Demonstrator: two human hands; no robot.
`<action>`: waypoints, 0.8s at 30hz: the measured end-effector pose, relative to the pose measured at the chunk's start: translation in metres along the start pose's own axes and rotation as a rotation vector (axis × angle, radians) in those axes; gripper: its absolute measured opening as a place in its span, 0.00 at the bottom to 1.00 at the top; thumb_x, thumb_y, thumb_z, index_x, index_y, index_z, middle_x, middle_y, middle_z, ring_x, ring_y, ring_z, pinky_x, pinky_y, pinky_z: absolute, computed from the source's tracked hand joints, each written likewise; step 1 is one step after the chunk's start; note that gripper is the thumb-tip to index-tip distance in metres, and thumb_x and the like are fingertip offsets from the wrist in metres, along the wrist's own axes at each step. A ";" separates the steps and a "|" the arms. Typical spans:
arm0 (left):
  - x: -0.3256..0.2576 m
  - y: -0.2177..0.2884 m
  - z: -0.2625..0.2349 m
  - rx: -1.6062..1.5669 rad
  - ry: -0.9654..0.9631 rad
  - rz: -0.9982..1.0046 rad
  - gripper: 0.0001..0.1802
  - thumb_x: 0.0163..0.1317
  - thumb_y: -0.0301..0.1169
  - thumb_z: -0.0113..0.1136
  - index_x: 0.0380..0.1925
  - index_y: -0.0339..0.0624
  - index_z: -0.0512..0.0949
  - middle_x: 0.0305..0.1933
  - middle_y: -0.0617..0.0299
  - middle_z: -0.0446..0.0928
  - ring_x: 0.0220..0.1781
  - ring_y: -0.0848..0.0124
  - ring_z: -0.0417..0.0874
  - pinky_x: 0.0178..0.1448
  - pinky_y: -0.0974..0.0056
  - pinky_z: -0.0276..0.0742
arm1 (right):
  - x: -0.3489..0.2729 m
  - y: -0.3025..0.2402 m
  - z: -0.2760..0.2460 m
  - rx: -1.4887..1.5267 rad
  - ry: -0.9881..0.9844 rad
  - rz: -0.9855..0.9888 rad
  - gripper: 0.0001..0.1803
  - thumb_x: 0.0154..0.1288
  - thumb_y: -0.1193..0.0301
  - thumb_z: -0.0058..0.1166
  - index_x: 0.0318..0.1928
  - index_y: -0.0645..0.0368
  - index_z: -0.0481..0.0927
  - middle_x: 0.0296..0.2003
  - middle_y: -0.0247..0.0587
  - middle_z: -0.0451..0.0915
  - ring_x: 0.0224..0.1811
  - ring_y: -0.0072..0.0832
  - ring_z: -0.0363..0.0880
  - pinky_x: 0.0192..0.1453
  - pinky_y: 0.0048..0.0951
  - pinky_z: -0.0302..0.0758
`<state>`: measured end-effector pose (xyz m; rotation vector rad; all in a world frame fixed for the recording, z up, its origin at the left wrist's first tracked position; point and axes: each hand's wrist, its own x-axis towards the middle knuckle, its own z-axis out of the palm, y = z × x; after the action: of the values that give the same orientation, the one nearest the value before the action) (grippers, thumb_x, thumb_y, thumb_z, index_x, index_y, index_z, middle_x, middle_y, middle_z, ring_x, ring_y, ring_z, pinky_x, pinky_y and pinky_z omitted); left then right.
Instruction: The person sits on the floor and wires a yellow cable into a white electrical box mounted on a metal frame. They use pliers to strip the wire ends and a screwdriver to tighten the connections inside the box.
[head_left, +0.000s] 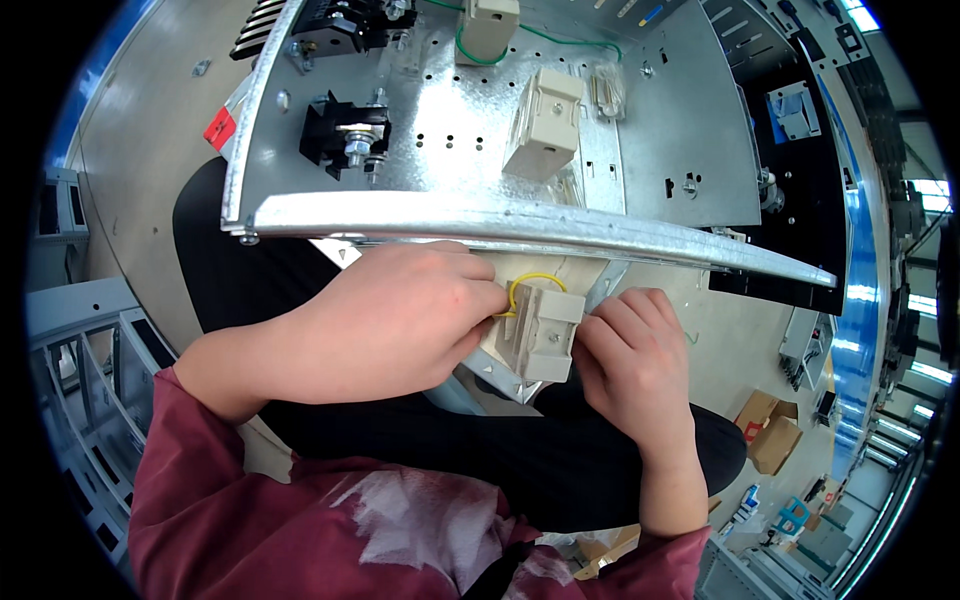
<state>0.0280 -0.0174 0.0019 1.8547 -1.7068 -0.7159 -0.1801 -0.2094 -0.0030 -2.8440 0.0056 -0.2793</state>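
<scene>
A beige block-shaped electrical part with a screw in its face sits just below the front rail of a metal cabinet. A yellow wire loops over its upper left corner. My left hand is closed at the block's left side, its fingertips pinching the yellow wire. On the opposite side, my right hand has its fingers bent against the block's right edge. The tips of both hands are partly hidden. A second beige block stands inside the cabinet, with a third beige block and a green wire behind it.
Black terminal holders with bolts line the cabinet's left wall. A clear bag of small parts lies near the right wall. Grey metal frames stand at the left. An open cardboard box rests on the floor at the right.
</scene>
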 end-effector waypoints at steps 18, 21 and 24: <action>-0.003 0.004 0.003 0.077 0.087 0.039 0.06 0.62 0.28 0.72 0.33 0.39 0.84 0.37 0.55 0.83 0.41 0.51 0.86 0.47 0.48 0.83 | 0.007 -0.001 0.002 -0.066 -0.008 -0.003 0.18 0.43 0.70 0.73 0.39 0.52 0.84 0.32 0.34 0.73 0.38 0.37 0.77 0.53 0.42 0.76; -0.003 0.008 0.009 0.131 0.153 0.025 0.08 0.63 0.30 0.74 0.31 0.40 0.83 0.34 0.56 0.82 0.41 0.53 0.85 0.46 0.49 0.82 | 0.004 -0.002 0.003 -0.037 0.013 -0.005 0.15 0.51 0.71 0.74 0.39 0.53 0.84 0.32 0.34 0.74 0.38 0.38 0.78 0.53 0.42 0.76; -0.001 0.009 0.009 0.170 0.150 0.011 0.09 0.63 0.31 0.75 0.31 0.41 0.83 0.34 0.56 0.82 0.41 0.53 0.85 0.46 0.50 0.82 | 0.002 -0.002 0.003 -0.026 0.020 0.009 0.12 0.56 0.70 0.75 0.39 0.53 0.85 0.32 0.34 0.74 0.39 0.38 0.78 0.53 0.43 0.76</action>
<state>0.0150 -0.0175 0.0014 1.9570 -1.7247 -0.4261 -0.1776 -0.2068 -0.0045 -2.8665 0.0265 -0.3075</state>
